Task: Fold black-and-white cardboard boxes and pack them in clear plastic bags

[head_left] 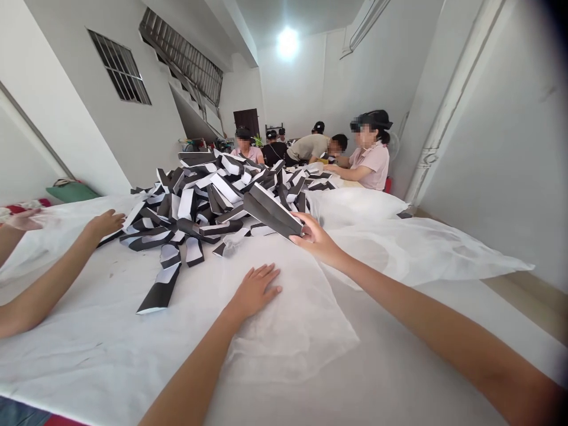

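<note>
My right hand [320, 239] pinches the lower end of a long black folded card piece with white edges [271, 212], its far end tilted up over the heap. My left hand [255, 291] lies flat, palm down and fingers stretched, on a thin white see-through bag [302, 319] spread over the table. Just beyond both hands rises a big heap of similar black-and-white folded card pieces [189, 204]. One such piece [160, 290] lies at the near edge of the heap, left of my left hand.
A co-worker's hand [106, 225] touches the heap's left side; another hand [27, 220] is at the far left. More thin white bags [399, 248] lie to the right. Several people sit or lean at the far end, one in pink [370, 160] at the right. A white cloth [66, 349] covers the table.
</note>
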Demonstrator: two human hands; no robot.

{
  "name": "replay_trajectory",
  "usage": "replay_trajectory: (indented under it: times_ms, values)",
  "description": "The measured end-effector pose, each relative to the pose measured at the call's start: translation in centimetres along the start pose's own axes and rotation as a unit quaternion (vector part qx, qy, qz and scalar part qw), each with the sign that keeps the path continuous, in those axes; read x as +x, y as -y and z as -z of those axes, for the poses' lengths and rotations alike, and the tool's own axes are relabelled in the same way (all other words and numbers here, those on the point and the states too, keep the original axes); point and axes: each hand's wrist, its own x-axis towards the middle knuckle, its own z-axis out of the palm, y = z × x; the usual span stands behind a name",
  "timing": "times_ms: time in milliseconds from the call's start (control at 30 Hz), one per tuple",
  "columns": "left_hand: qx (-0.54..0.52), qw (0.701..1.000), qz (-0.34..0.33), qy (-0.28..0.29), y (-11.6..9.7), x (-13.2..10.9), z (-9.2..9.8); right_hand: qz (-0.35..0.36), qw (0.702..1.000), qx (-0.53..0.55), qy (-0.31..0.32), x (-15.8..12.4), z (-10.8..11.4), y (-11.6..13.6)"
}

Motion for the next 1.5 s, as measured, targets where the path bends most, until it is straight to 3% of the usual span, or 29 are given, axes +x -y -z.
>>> replay_trajectory:
  times_ms: [100, 200, 300, 367, 400, 533, 600, 667, 800, 933, 1100, 1300, 1500]
  values:
    - [0.015, 0.996, 0.057, -0.072, 0.3, 0.1, -0.9, -0.026, 1.0, -0.004, 0.011, -1.6, 1.1, 0.5]
    - [0.052, 0.976, 0.128, -0.168, 0.4, 0.3, -0.8, -0.055, 0.998, 0.027, -0.021, -3.9, 2.1, 1.8]
    - [0.036, 0.969, 0.123, -0.211, -0.9, 0.2, 0.2, -0.051, 0.997, -0.01, -0.057, -6.3, 3.6, 3.9]
    - [-0.016, 0.981, 0.069, -0.18, -2.6, -0.3, 0.9, -0.019, 0.994, -0.098, -0.052, -8.0, 5.2, 5.2]
    - [-0.048, 0.989, 0.045, -0.136, -3.6, -0.7, 1.0, 0.009, 0.987, -0.155, -0.04, -9.0, 6.1, 5.7]
    - [-0.122, 0.984, 0.035, 0.122, -6.2, -2.3, -0.2, 0.126, 0.924, -0.359, 0.035, -13.7, 10.1, 6.0]
    - [-0.14, 0.977, 0.029, 0.156, -6.1, -2.7, -1.5, 0.133, 0.9, -0.41, 0.06, -16.5, 11.6, 5.6]
    - [-0.166, 0.977, 0.016, 0.135, -5.4, -2.6, -2.7, 0.119, 0.888, -0.437, 0.076, -19.0, 12.2, 5.5]
    - [-0.226, 0.971, 0.06, 0.056, -4.3, -1.8, -4.0, 0.112, 0.87, -0.465, 0.124, -22.1, 11.1, 6.1]
    - [-0.292, 0.95, 0.11, -0.016, -4.8, -1.7, -4.5, 0.108, 0.87, -0.458, 0.146, -21.8, 8.7, 6.5]
    - [-0.202, 0.974, 0.055, -0.082, -5.7, -2.0, -4.9, 0.111, 0.874, -0.454, 0.133, -19.2, 5.9, 5.1]
    - [-0.125, 0.977, 0.005, -0.174, -5.8, -2.0, -4.3, 0.074, 0.86, -0.487, 0.134, -17.4, 4.1, 3.5]
    - [-0.033, 0.983, -0.138, -0.114, -6.8, -2.0, -4.5, 0.09, 0.854, -0.489, 0.152, -15.6, 1.1, 3.0]
